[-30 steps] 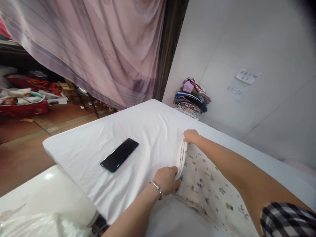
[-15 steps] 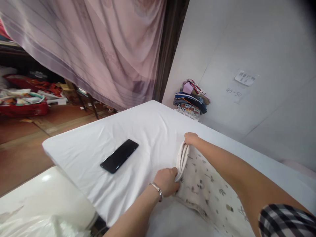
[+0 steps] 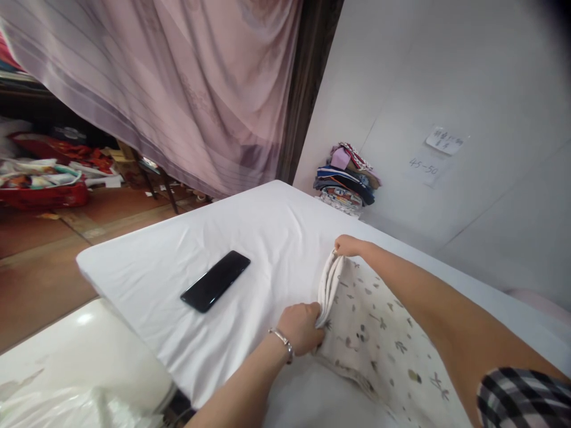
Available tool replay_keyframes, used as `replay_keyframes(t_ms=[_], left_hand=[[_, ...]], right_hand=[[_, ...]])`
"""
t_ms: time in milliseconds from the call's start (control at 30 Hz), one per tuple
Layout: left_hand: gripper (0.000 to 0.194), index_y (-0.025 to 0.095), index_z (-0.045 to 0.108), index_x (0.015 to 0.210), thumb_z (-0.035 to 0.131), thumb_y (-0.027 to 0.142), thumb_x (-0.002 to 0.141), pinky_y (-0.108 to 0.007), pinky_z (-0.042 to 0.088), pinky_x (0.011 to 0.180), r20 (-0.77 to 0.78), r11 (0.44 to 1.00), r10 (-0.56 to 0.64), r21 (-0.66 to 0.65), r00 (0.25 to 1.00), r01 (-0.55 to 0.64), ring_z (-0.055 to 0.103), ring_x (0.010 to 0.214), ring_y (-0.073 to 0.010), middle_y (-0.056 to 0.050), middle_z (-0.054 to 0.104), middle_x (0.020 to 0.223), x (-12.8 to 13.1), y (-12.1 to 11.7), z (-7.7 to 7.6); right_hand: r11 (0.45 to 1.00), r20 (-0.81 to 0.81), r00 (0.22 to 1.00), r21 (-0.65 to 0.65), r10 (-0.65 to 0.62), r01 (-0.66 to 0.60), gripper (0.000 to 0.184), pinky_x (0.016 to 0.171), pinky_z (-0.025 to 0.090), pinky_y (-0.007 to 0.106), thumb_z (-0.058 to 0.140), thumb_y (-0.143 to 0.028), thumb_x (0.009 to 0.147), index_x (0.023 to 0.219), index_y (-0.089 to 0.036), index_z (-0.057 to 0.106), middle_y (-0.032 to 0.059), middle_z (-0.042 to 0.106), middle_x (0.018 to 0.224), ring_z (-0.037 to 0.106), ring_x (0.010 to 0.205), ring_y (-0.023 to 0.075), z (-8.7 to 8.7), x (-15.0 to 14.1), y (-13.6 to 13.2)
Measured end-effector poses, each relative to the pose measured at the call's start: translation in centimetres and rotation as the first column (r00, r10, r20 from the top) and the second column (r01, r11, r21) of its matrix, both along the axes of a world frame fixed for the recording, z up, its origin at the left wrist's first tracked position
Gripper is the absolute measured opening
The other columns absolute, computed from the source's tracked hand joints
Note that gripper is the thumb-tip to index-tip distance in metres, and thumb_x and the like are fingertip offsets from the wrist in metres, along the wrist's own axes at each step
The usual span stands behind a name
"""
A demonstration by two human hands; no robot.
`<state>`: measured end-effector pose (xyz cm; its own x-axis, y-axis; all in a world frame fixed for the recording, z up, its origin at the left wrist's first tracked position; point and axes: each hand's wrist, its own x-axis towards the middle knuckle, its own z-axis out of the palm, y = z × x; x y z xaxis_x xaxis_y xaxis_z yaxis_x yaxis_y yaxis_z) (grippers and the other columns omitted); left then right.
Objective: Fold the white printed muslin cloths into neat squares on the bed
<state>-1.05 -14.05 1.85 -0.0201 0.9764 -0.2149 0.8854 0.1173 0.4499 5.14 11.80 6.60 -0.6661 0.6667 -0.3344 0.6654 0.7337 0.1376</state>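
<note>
A cream piece of fabric [image 3: 370,333] with a small grey plant and animal print lies folded in layers on the white-covered table [image 3: 250,226]. My left hand [image 3: 301,327], with a silver bracelet at the wrist, pinches the near corner of its folded edge. At the far corner of that same edge, my right hand [image 3: 350,245] grips the layers between thumb and fingers. The folded edge stands slightly raised between both hands. Whether the fabric is a garment I cannot tell. A black phone [image 3: 216,280] lies flat to the left of my left hand.
A stack of folded clothes [image 3: 343,178] sits by the wall behind the table. A pink curtain [image 3: 214,89] hangs at the back left. A red basket [image 3: 49,193] stands on the floor. A plastic bag [image 3: 80,410] rests on a white surface [image 3: 75,351] at lower left.
My right hand has shifted slightly up and to the right, drawing the far corner of the fabric with it. My left hand stays in place on the near corner.
</note>
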Motion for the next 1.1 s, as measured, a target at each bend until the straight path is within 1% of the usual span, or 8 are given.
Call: replay_keyframes(t_ms=[167, 300, 433, 533, 733, 900, 967, 1100], left_hand=[[0.020, 0.021, 0.054, 0.086, 0.048, 0.031, 0.069, -0.031, 0.044, 0.066, 0.008, 1.000, 0.008, -0.007, 1.000, -0.008, 0.062, 0.082, -0.0251, -0.007, 0.066, 0.084, 0.0, 0.1, -0.1], [0.020, 0.022, 0.053, 0.085, 0.048, 0.031, 0.069, -0.032, 0.044, 0.064, 0.005, 1.000, 0.019, -0.007, 1.000, -0.019, 0.062, 0.081, -0.0256, -0.006, 0.066, 0.083, -0.1, 0.1, -0.2], [0.019, 0.021, 0.053, 0.085, 0.048, 0.030, 0.069, -0.030, 0.044, 0.064, -0.002, 0.999, 0.027, -0.021, 1.000, -0.027, 0.062, 0.082, -0.0245, -0.006, 0.066, 0.082, 0.0, 0.0, 0.1], [0.020, 0.021, 0.054, 0.086, 0.048, 0.031, 0.070, -0.030, 0.044, 0.065, -0.002, 0.999, 0.028, -0.029, 1.000, -0.028, 0.062, 0.083, -0.0243, -0.006, 0.066, 0.083, 0.0, 0.0, 0.4], [0.023, 0.021, 0.054, 0.089, 0.047, 0.032, 0.070, -0.033, 0.045, 0.068, 0.008, 1.000, 0.011, -0.026, 1.000, -0.010, 0.061, 0.085, -0.0256, -0.008, 0.066, 0.089, 0.0, 0.0, 0.2], [0.021, 0.021, 0.054, 0.087, 0.047, 0.031, 0.070, -0.033, 0.044, 0.066, 0.002, 1.000, 0.017, -0.008, 1.000, -0.017, 0.062, 0.083, -0.0255, -0.007, 0.067, 0.086, 0.0, 0.0, -0.1], [0.021, 0.021, 0.054, 0.086, 0.047, 0.031, 0.069, -0.032, 0.044, 0.065, 0.001, 1.000, 0.015, 0.005, 1.000, -0.015, 0.062, 0.082, -0.0254, -0.007, 0.067, 0.085, 0.0, 0.1, -0.2], [0.020, 0.021, 0.054, 0.084, 0.047, 0.030, 0.068, -0.032, 0.044, 0.064, -0.003, 1.000, 0.016, 0.024, 1.000, -0.016, 0.062, 0.080, -0.0254, -0.007, 0.067, 0.083, 0.0, 0.2, -0.5]], right_hand=[[0.998, -0.033, 0.999, 0.062, -0.007, 0.009, 0.025, 0.075, 0.039, 0.020, 0.051, -0.016, 0.076, 0.096, -0.013, 0.066, 0.0116, 0.063, 0.106, 0.056, 0.098, 0.0188, -0.1, -0.5, 0.1], [0.997, 0.022, 0.998, 0.044, -0.065, 0.064, 0.026, 0.069, 0.041, 0.023, 0.055, -0.014, 0.072, 0.094, -0.009, 0.067, 0.0158, 0.064, 0.099, 0.060, 0.090, 0.0213, -0.4, -1.1, -0.5], [0.995, 0.032, 0.995, 0.041, -0.096, 0.095, 0.029, 0.066, 0.042, 0.023, 0.056, -0.012, 0.069, 0.096, -0.008, 0.066, 0.0173, 0.064, 0.100, 0.061, 0.088, 0.0220, -0.5, -1.7, -0.7], [0.993, 0.022, 0.993, 0.038, -0.114, 0.113, 0.026, 0.063, 0.042, 0.022, 0.056, -0.013, 0.069, 0.092, -0.008, 0.068, 0.0164, 0.066, 0.096, 0.061, 0.086, 0.0215, -0.5, -1.7, -0.5], [0.989, -0.031, 0.991, 0.063, -0.128, 0.130, 0.028, 0.065, 0.041, 0.020, 0.049, -0.014, 0.075, 0.095, -0.011, 0.067, 0.0129, 0.066, 0.100, 0.060, 0.092, 0.0189, -0.7, -1.1, -0.2], [0.995, 0.036, 0.994, 0.005, -0.102, 0.102, 0.020, 0.062, 0.041, 0.020, 0.057, -0.016, 0.067, 0.083, -0.012, 0.070, 0.0112, 0.068, 0.090, 0.062, 0.084, 0.0191, -0.6, -0.7, -0.5], [0.995, 0.042, 0.995, 0.009, -0.095, 0.095, 0.023, 0.063, 0.042, 0.021, 0.059, -0.018, 0.066, 0.086, -0.012, 0.069, 0.0113, 0.067, 0.095, 0.061, 0.087, 0.0203, -0.4, -0.7, -0.7], [0.993, 0.045, 0.993, 0.042, -0.113, 0.111, 0.040, 0.066, 0.044, 0.024, 0.060, -0.025, 0.068, 0.106, -0.016, 0.062, 0.0109, 0.063, 0.108, 0.059, 0.093, 0.0227, -0.5, -1.3, -1.3]])
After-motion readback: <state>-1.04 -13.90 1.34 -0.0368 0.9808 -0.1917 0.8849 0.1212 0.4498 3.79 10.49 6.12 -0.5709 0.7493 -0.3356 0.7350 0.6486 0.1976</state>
